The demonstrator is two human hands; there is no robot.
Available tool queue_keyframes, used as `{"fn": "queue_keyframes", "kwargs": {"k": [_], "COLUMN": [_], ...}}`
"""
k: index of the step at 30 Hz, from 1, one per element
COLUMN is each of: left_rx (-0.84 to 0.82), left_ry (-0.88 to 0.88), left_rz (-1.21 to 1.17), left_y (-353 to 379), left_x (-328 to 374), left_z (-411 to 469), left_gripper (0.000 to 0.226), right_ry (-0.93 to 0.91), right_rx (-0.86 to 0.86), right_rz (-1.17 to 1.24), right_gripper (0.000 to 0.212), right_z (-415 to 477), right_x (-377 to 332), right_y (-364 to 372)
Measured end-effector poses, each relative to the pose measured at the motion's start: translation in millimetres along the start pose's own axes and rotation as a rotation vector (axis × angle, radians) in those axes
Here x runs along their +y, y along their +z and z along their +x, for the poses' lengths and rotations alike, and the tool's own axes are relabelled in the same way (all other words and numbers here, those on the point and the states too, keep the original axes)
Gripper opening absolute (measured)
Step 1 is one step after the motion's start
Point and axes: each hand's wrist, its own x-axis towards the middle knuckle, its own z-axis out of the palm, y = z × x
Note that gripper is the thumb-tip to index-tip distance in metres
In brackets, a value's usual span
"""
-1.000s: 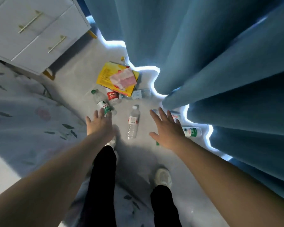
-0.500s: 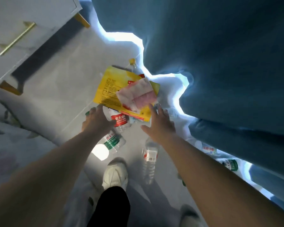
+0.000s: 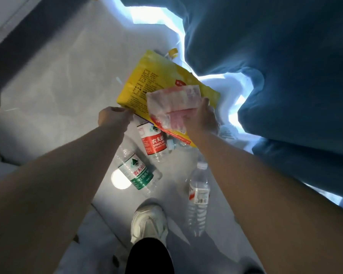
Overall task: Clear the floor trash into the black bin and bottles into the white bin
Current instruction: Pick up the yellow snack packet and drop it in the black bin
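A large yellow bag lies tilted over bottles on the grey floor. My left hand pinches its lower left edge. My right hand grips a pink-and-white wrapper that lies on the bag. Below them lie a red-label bottle, a green-label bottle and a clear bottle with a white label. A yellow-capped bottle pokes out behind the bag. No bin is in view.
Blue curtains hang close on the right, down to the floor. A white cabinet on gold feet stands at the upper left. My white shoe is planted just below the bottles.
I have leaned closer to the pile. Both hands reached forward: the left closed on the yellow bag's edge, the right closed on the pink wrapper.
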Motion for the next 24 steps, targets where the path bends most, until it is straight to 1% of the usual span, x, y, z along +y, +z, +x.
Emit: {"fn": "queue_keyframes", "kwargs": {"k": [1,3,6,8,11,13,15,17,18,21,22,24], "left_rx": [-0.028,-0.085,-0.116,-0.086,-0.022,-0.053,-0.099,-0.122,-0.121,-0.093,-0.086,-0.074], "left_ry": [-0.003,-0.031,-0.092,-0.075,0.004,0.003,-0.019,0.01,0.032,0.082,0.089,0.1], "left_rz": [-0.033,-0.084,-0.147,-0.147,-0.107,-0.161,-0.268,-0.318,-0.321,-0.299,-0.283,-0.24], "left_y": [0,1,5,12,21,21,12,-5,-15,-49,-60,-82], "left_x": [1,3,17,25,34,36,38,39,40,44,46,52], "left_z": [-2,-3,-3,2,0,-5,-18,-36,-45,-74,-84,-105], "left_gripper": [0.022,0.033,0.051,0.047,0.029,0.028,0.027,0.022,0.022,0.014,0.014,0.019], "right_ry": [0.027,0.05,0.035,0.037,0.071,0.078,0.049,0.047,0.073,0.22,0.263,0.292], "right_rx": [-0.01,-0.033,-0.057,-0.036,-0.018,-0.024,-0.056,-0.087,-0.092,-0.114,-0.098,-0.061], "right_rz": [0.025,0.025,-0.043,-0.043,0.009,0.089,0.183,0.276,0.331,0.539,0.577,0.557], "right_gripper": [0.041,0.033,0.034,0.032,0.027,0.021,0.027,0.029,0.027,0.013,0.012,0.008], "right_z": [-1,-2,2,8,14,13,5,-7,-14,-43,-52,-71], "right_x": [1,7,12,11,14,19,25,34,40,62,72,89], "right_y": [0,-2,-4,-5,-5,-7,-14,-27,-35,-66,-77,-102]}}
